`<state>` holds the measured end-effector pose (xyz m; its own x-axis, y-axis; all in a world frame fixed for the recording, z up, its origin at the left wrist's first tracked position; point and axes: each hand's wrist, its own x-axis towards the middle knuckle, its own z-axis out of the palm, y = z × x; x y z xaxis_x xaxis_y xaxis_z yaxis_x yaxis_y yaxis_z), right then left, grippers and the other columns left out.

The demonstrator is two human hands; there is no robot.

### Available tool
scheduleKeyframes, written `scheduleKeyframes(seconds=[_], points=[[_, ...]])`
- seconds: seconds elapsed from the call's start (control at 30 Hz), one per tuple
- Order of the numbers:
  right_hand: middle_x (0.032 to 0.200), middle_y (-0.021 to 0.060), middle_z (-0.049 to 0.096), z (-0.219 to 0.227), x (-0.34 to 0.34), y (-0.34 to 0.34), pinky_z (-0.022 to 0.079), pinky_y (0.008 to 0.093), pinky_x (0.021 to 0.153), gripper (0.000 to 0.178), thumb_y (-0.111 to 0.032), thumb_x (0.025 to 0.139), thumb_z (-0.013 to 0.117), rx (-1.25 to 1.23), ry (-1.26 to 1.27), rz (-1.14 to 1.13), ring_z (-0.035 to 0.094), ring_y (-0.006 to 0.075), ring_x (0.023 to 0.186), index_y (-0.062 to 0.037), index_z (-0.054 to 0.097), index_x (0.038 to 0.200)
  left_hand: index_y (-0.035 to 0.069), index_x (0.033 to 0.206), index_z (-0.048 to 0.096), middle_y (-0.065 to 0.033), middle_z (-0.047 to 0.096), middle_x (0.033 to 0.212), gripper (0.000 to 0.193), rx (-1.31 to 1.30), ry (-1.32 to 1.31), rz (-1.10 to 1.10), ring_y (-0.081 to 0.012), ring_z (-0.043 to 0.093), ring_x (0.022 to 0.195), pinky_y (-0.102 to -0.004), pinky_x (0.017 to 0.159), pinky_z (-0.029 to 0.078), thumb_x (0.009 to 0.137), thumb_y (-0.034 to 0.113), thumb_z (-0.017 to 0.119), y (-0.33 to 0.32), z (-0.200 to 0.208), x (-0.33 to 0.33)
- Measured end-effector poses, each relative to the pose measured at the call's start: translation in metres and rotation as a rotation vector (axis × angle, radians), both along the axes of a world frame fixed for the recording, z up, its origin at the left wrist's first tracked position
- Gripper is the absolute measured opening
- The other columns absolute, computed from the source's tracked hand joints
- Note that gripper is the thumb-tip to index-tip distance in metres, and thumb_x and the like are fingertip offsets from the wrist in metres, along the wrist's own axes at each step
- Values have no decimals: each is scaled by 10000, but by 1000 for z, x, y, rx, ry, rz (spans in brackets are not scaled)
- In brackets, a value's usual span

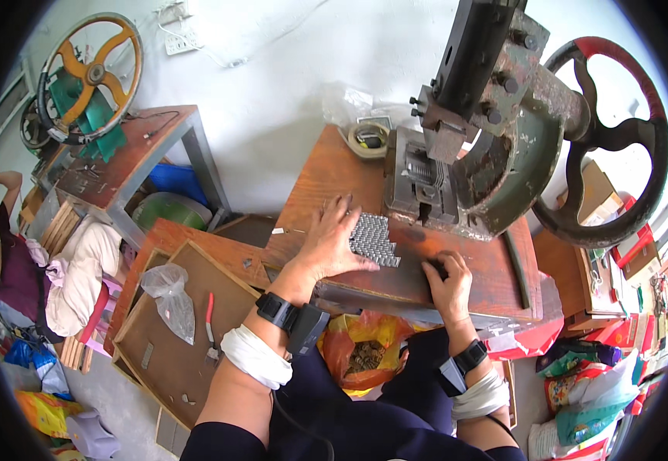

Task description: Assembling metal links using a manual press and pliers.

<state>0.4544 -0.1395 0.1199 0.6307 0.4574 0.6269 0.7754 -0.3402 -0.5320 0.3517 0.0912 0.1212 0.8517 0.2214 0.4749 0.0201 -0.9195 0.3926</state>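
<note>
A tight block of small silver metal pieces in rows (pixel 372 237) lies on the reddish-brown wooden bench top (pixel 334 180). My left hand (pixel 328 242) is spread along the block's left side, its thumb reaching along the near edge; it is open and grips nothing. To the right of the block, my right hand (pixel 451 284) rests near the front edge of the bench. Its fingers are loosely bent, thumb apart, and I see nothing in them. Behind the pieces stands a hand press (pixel 495 154) with a metal die (pixel 422 177) under its ram.
A large handwheel (pixel 618 134) juts out right of the press. A dark metal bar (pixel 516 269) lies on the bench's right. At left, a wooden tray (pixel 169 346) holds a clear plastic bag (pixel 172 300) and a red-handled tool (pixel 210 323). A bag of metal bits (pixel 366 355) sits below. Another person sits far left.
</note>
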Motion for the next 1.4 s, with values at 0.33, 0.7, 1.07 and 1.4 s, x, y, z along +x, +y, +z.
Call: scheduleKeyframes(seconds=[0.33,0.7,1.07,1.4], points=[[981,162,574,7,-5,9,448,402,808,310,-116,674,721,-156,-77,72,532,349,947,-10,631,951,9,1173,533,-184,449,1286,746,143,-58,14,-374,323,1276,-510,1035,260,631,475,749,-9,1,-9],[1132,191,525,6,3,39,415,398,920,549,-162,640,760,-141,132,280,480,355,1076,-12,570,1133,5,1107,578,-168,465,1227,643,26,-153,10,-368,371,1190,-473,993,316,596,335,783,-14,13,-25],[1294,162,439,-6,-20,56,298,519,968,574,-310,755,662,-495,-60,37,363,363,1211,-3,507,1214,-54,1167,523,-201,477,1258,618,179,41,378,-338,376,1236,-482,1029,245,775,410,640,-41,-2,-30],[1198,187,511,12,-10,61,363,438,971,570,-50,670,684,-293,-129,300,455,374,1107,3,501,1207,-6,1228,475,-161,424,1309,662,-37,-36,274,-345,345,1259,-497,1013,271,712,335,711,-37,6,-33]])
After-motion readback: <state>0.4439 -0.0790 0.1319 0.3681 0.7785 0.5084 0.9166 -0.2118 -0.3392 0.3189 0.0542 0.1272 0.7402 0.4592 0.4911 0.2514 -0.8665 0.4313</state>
